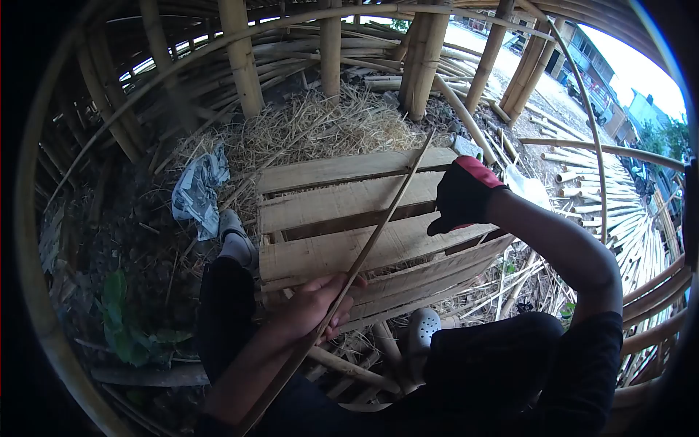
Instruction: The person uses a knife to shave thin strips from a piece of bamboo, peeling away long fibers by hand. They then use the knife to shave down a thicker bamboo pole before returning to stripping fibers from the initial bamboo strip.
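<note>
Nearest the camera is the near end of the bamboo strip [377, 230], alongside the left forearm; the strip passes through the left grip [324, 302] and extends away to a narrow tip. Expected handling: light, stiff along its length but springy toward the thin tip; the surface is probably smooth, and the edges may be sharp or splintered. Take hold near the middle of the length, clear of the edges. The left grip, bare, is closed around the strip, fingers wrapped about it. The right grip [466, 193], in a black and red glove, is apart from the strip, beyond and to the right of the left grip. Its fingers are mostly turned from view; whether it holds anything cannot be told. Beneath the strip, directly beyond the left grip, is the slatted wooden crate [313, 253]. Farther beyond lies loose straw [328, 124], with a crumpled printed sheet [200, 189] to the left. Outward and right of the right grip are cut bamboo poles [641, 251].
</note>
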Demonstrator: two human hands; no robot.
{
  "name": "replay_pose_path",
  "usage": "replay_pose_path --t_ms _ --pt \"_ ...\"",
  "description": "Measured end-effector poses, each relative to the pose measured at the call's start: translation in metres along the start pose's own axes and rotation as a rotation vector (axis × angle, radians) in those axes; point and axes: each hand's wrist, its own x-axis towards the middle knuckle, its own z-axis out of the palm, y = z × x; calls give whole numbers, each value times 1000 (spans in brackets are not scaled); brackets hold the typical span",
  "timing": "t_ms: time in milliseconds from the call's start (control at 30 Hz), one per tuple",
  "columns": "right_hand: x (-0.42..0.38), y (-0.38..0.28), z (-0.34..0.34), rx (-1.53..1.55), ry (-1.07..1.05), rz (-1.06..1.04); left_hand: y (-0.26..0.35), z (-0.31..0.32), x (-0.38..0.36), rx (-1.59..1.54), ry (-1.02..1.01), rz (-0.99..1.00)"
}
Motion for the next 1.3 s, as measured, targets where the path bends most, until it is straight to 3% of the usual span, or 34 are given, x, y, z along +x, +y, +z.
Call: replay_pose_path --t_ms 233,367,467,567,633,767,800,900,1000,1300 --pt "-9 -1 19 167 -4 42 -5 -4 5 28 -2 18" --pt "-17 -8 41 303 146 65 -6 -6 7 19 -13 10" --pt "-25 -12 46 354 118 97 -3 -4 6 46 -17 2" --pt "-30 -16 39 158 92 117 -6 -7 7 16 -36 1" --pt "-34 -12 14 91 -106 142 -7 -9 7 -14 -45 -7" --pt "-34 -9 -9 178 172 193 -3 -14 -2 -22 -71 -3" --pt "-29 -10 1 228 316 111 -2 -15 -4 -42 -83 -19" --pt "-12 -38 2 425 178 111 2 -11 -8 -69 -71 -39" --pt "5 -70 24 369 333 -147 -2 -12 -7 -84 -37 -59" --pt "12 -92 20 403 298 -224 -6 -16 -4 -74 -45 -42"
